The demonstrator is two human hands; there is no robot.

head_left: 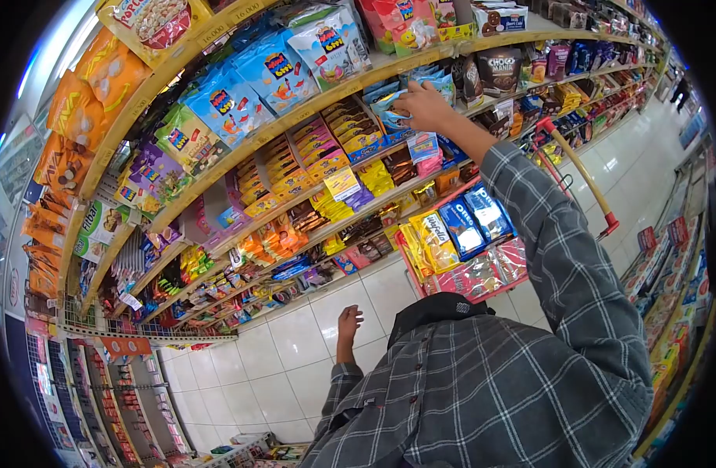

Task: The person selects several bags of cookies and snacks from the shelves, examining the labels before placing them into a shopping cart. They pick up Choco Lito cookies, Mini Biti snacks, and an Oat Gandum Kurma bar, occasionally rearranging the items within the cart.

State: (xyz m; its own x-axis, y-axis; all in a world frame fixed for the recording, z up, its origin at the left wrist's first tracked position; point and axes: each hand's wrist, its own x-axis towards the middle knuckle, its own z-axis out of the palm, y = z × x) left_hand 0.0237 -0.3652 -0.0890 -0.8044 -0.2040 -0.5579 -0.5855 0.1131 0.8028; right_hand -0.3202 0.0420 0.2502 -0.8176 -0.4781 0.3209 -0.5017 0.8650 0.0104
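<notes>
High on the snack shelves [217,168], the right hand [422,107] reaches up and closes its grip on a blue packet [393,117] standing at the shelf edge; the fingers curl over the packet's top, though how firmly they pinch it is hard to tell at this distance. The packet sits among other blue packs in the same row, just right of a run of orange boxes [350,129]. A plaid sleeve [564,257] covers the raised arm from the wrist down.

The left hand [348,321] hangs low beside the body over the white floor tiles [295,351], fingers loosely spread and holding nothing.

Below the raised arm stands a red basket [459,234] loaded with goods: a yellow bag [434,238], two blue Oreo packs [473,221] and clear-wrapped sweets [482,269]. Its long handle [580,171] slants up towards the aisle, well apart from both hands. Shelves of brightly coloured packets run along the whole left side of the aisle.
</notes>
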